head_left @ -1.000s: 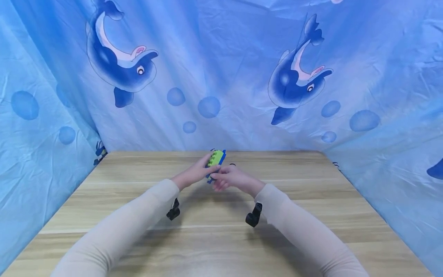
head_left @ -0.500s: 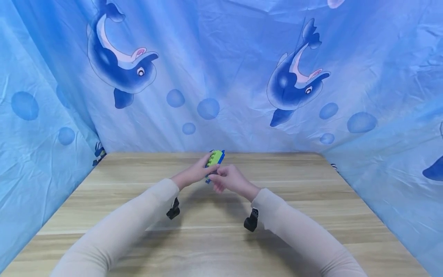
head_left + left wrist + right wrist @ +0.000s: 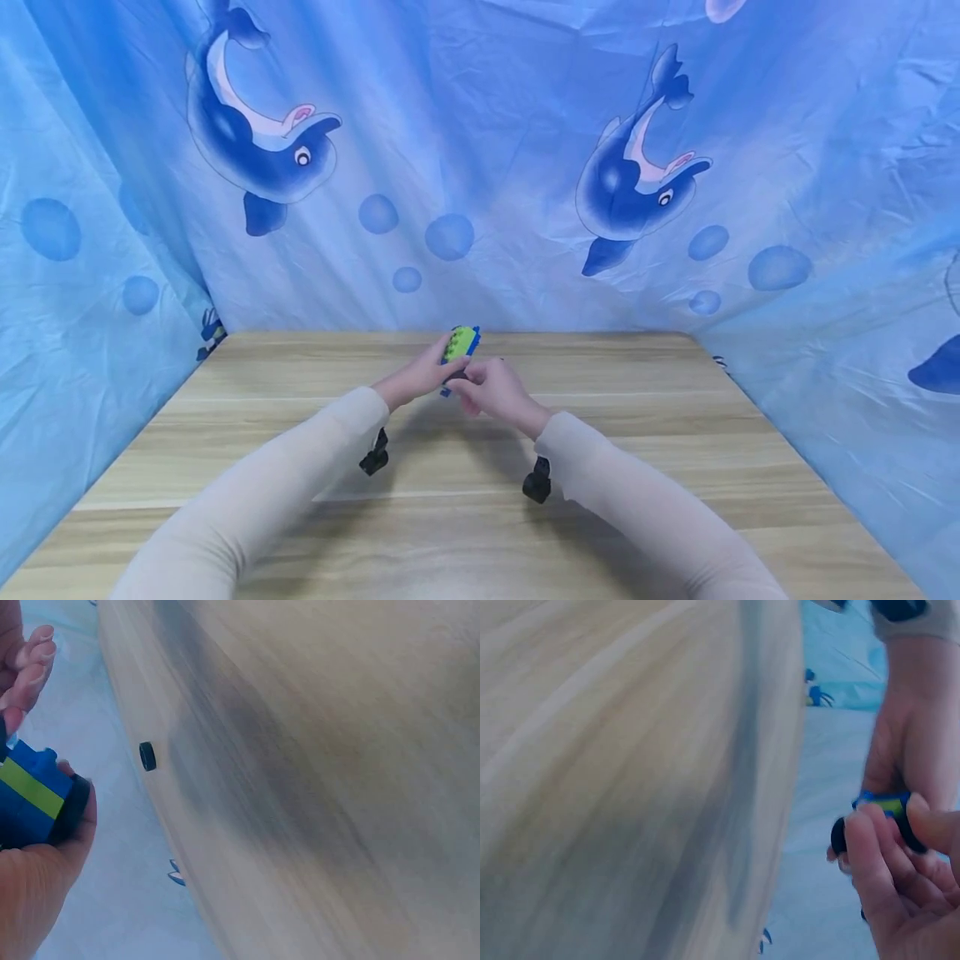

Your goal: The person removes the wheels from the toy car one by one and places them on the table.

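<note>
A small toy car of blue and lime-green building bricks [image 3: 461, 342] is held up above the far part of the table, tilted. My left hand [image 3: 420, 373] grips it, thumb across its near side. Black wheels show on it; one wheel [image 3: 73, 808] sits by the left fingers in the left wrist view. My right hand [image 3: 497, 390] is at the car's near end, its thumb and fingers pinching a black wheel [image 3: 910, 829] there. Whether that wheel is fully seated cannot be told. A loose black tyre [image 3: 148, 756] lies on the table near the far edge.
The wood-grain table [image 3: 465, 500] spreads under both arms. A blue curtain [image 3: 487, 125] printed with dolphins hangs behind it and along both sides. Black wrist cameras are strapped below the sleeves.
My right hand has shifted slightly left and turned, its fingers curling more at the car's near end. The left hand and car have moved only a little left.
</note>
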The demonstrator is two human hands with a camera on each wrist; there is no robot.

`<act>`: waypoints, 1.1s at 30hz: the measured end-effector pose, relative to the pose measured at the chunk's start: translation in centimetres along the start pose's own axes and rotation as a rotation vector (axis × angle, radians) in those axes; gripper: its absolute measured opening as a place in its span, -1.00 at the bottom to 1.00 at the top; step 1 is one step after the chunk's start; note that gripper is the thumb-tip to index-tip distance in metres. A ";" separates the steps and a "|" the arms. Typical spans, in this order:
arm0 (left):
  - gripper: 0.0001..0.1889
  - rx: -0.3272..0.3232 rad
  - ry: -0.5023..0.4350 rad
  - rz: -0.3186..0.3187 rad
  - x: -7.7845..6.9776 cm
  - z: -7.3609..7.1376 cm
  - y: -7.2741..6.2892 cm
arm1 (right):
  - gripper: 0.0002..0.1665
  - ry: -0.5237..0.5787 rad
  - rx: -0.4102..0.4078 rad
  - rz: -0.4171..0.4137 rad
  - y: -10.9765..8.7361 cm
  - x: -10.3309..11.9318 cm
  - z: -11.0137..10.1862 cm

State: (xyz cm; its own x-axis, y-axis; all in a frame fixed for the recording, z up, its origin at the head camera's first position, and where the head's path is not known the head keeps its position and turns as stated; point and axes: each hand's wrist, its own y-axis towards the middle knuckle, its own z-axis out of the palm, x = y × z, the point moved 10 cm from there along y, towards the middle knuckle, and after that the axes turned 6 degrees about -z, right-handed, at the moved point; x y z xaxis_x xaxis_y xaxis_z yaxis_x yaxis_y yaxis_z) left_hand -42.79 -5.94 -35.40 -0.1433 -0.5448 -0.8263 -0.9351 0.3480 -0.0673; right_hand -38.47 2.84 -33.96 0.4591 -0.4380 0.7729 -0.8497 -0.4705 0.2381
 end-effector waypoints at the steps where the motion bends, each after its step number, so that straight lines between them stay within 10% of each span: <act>1: -0.25 -0.004 0.000 -0.007 0.1 -0.1 0.0 | -0.60 0.019 0.007 -0.003 0.1 -0.1 0.1; 13: -0.26 -0.025 -0.041 -0.003 0.4 -0.4 -0.2 | -0.67 0.301 -0.154 0.181 -0.1 -2.4 -1.7; 33: -0.25 -0.014 -0.003 -0.025 1.7 -0.3 -0.9 | -0.67 0.583 -0.316 0.228 0.3 -3.7 -6.2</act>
State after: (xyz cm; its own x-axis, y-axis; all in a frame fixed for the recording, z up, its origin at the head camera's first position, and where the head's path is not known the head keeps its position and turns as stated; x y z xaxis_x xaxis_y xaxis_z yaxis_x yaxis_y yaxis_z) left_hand -42.30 -7.38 -36.63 -0.1186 -0.5510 -0.8261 -0.9427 0.3237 -0.0805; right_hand -42.01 9.08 -33.12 0.1219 0.0243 0.9922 -0.9835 -0.1316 0.1241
